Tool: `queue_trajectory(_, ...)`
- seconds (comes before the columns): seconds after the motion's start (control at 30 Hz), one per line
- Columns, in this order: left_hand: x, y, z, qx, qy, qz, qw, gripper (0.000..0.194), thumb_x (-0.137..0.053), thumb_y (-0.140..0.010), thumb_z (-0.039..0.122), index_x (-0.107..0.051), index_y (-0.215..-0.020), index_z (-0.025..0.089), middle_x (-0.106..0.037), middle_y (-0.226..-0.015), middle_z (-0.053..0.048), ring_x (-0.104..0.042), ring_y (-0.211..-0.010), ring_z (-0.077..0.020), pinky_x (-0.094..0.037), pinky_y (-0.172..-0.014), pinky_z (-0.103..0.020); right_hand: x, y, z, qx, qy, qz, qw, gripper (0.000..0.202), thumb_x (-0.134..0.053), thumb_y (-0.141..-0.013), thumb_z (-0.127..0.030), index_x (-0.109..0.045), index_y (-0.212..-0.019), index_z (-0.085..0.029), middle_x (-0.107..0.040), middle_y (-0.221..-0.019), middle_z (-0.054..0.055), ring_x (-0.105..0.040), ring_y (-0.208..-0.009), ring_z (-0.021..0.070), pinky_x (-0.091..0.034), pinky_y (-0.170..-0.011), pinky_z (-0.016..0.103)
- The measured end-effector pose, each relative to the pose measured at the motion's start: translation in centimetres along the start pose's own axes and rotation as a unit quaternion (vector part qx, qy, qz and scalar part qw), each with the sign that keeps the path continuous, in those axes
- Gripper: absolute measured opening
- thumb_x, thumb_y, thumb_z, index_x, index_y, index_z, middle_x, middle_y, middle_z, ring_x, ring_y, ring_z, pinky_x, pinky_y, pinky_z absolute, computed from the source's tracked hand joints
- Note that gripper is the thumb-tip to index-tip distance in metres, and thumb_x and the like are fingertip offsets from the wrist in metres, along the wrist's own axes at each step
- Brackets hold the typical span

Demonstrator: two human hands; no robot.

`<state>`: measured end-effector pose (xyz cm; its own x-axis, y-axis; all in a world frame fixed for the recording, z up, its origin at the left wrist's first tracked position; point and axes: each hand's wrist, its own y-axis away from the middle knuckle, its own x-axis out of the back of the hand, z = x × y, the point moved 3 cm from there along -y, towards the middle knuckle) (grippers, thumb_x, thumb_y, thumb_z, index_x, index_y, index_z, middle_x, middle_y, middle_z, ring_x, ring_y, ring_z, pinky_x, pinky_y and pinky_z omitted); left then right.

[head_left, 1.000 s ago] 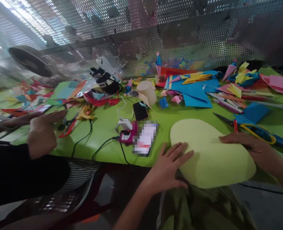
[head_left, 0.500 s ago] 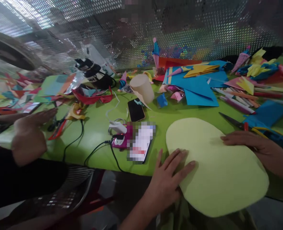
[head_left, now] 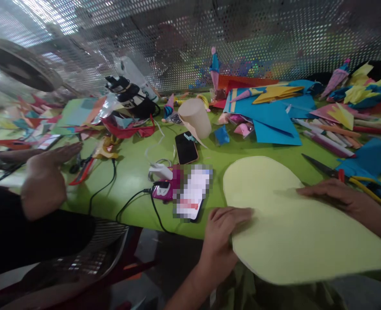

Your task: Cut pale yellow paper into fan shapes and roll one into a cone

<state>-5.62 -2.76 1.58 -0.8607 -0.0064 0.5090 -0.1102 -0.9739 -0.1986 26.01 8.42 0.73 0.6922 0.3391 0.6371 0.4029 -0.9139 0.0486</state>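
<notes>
The pale yellow-green sheet [head_left: 284, 228], broad with a rounded left end, lies at the right of the scene, partly over the green table [head_left: 132, 172] and partly past its near edge. The left hand [head_left: 224, 228] is mostly closed on the sheet's left edge, fingers close together on the upper face (its thumb is hidden, so the underside of the grip can't be seen). The right hand [head_left: 342, 193] is loosely curved, its fingertips touching the sheet's far edge; whether it grips from below, I cannot tell. Scissors [head_left: 326, 170] with yellow on the handles lie just beyond the right hand, blades pointing left, near a piece of blue paper [head_left: 373, 157]. Left of the sheet is a phone with a lit screen [head_left: 193, 189], close beside a magenta power strip [head_left: 160, 192] with a white adapter [head_left: 161, 172] and cables. Farther back are a dark phone [head_left: 186, 150] and a beige roll [head_left: 197, 118], with folded blue sheets [head_left: 276, 122] to their right. At the left, another person's hand [head_left: 45, 183] is over the table, near a yellow corded tool [head_left: 106, 148].
</notes>
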Motion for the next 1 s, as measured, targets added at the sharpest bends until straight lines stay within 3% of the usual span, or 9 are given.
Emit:
queue_trajectory(0.13,0.6,-1.0,0.5,-0.039,-0.033,-0.030,0.998,0.043,-0.062,-0.087,0.019,-0.068,-0.126,0.033,-0.074,-0.128,-0.002,-0.066,-0.117,-0.0263,-0.043,-0.103,-0.043,0.0,-0.3,-1.2,0.045,-0.001,0.001,0.999,0.036,-0.073,-0.079,-0.063,-0.083,-0.103,-0.038,-0.077,-0.116,0.010,-0.069,-0.112,0.0353,-0.061,-0.094,0.051)
queue_trajectory(0.27,1.1,-1.4,0.5,-0.025,-0.100,-0.118,0.988,0.048,-0.067,-0.085,0.029,-0.066,-0.133,0.035,-0.067,-0.141,-0.001,-0.060,-0.127,-0.0296,-0.040,-0.104,-0.046,0.0,-0.1,-1.7,0.069,0.017,-0.032,0.997,0.031,-0.064,-0.086,-0.062,-0.083,-0.101,-0.043,-0.078,-0.113,0.008,-0.071,-0.110,0.0353,-0.065,-0.086,0.050)
queue_trajectory(0.37,1.2,-1.5,0.5,-0.014,-0.107,-0.134,0.985,0.048,-0.073,-0.084,0.033,-0.067,-0.131,0.034,-0.068,-0.140,-0.003,-0.061,-0.125,-0.0306,-0.041,-0.101,-0.045,-0.1,0.3,-1.6,0.071,0.002,-0.014,0.997,0.030,-0.058,-0.089,-0.058,-0.080,-0.105,-0.046,-0.077,-0.119,0.005,-0.070,-0.116,0.0357,-0.066,-0.086,0.048)
queue_trajectory(0.5,1.0,-1.7,-0.1,0.038,-0.112,-0.056,0.991,0.021,-0.059,-0.094,0.023,-0.074,-0.108,0.027,-0.080,-0.105,-0.004,-0.070,-0.100,-0.0251,-0.044,-0.089,-0.041,-0.8,0.1,-1.0,0.015,-0.047,-0.016,0.999,0.029,-0.064,-0.086,-0.058,-0.080,-0.092,-0.035,-0.080,-0.101,0.006,-0.077,-0.093,0.0339,-0.066,-0.075,0.043)
queue_trajectory(0.63,0.6,-1.8,-1.0,0.095,-0.183,0.049,0.977,0.019,-0.057,-0.097,0.029,-0.069,-0.084,0.021,-0.070,-0.073,-0.003,-0.064,-0.073,-0.0217,-0.043,-0.075,-0.037,-1.3,-0.7,-0.4,-0.076,0.021,-0.007,0.997,0.037,-0.061,-0.087,-0.064,-0.072,-0.090,-0.029,-0.081,-0.091,0.004,-0.077,-0.084,0.0324,-0.062,-0.065,0.037)
queue_trajectory(0.73,0.2,-1.7,-1.3,0.111,-0.218,0.099,0.964,0.009,-0.063,-0.092,0.023,-0.069,-0.099,0.020,-0.065,-0.071,0.001,-0.061,-0.070,-0.0195,-0.043,-0.075,-0.035,-1.5,-1.2,-0.6,-0.090,0.093,0.026,0.991,0.052,-0.061,-0.087,-0.063,-0.061,-0.129,-0.031,-0.080,-0.088,0.001,-0.075,-0.077,0.0296,-0.057,-0.061,0.035)
queue_trajectory(0.83,-0.1,-1.5,-1.3,0.110,-0.230,0.115,0.960,0.048,-0.064,-0.091,0.016,-0.057,-0.138,0.021,-0.063,-0.072,0.004,-0.060,-0.071,-0.0184,-0.045,-0.078,-0.035,-1.9,-1.2,-0.9,-0.054,0.155,0.043,0.986,0.076,-0.056,-0.092,-0.059,-0.030,-0.160,-0.035,-0.076,-0.081,-0.001,-0.071,-0.067,0.0271,-0.054,-0.056,0.036)
queue_trajectory(0.9,-0.3,-1.4,-1.2,0.090,-0.247,0.101,0.960,0.057,-0.063,-0.092,0.015,-0.050,-0.147,0.022,-0.063,-0.071,0.004,-0.060,-0.073,-0.0191,-0.044,-0.078,-0.035,-2.2,-1.0,-0.7,-0.008,0.176,0.034,0.984,0.068,-0.054,-0.095,-0.057,-0.037,-0.158,-0.038,-0.078,-0.096,0.002,-0.075,-0.080,0.0288,-0.058,-0.063,0.038)
queue_trajectory(1.0,-0.4,-1.3,-1.0,0.050,-0.274,0.082,0.957,0.044,-0.061,-0.094,0.014,-0.062,-0.136,0.025,-0.069,-0.080,0.000,-0.061,-0.079,-0.0208,-0.042,-0.077,-0.036,-2.6,-0.6,0.4,0.048,0.189,0.015,0.981,0.044,-0.053,-0.097,-0.054,-0.061,-0.138,-0.041,-0.075,-0.126,0.004,-0.073,-0.107,0.0320,-0.061,-0.083,0.046)
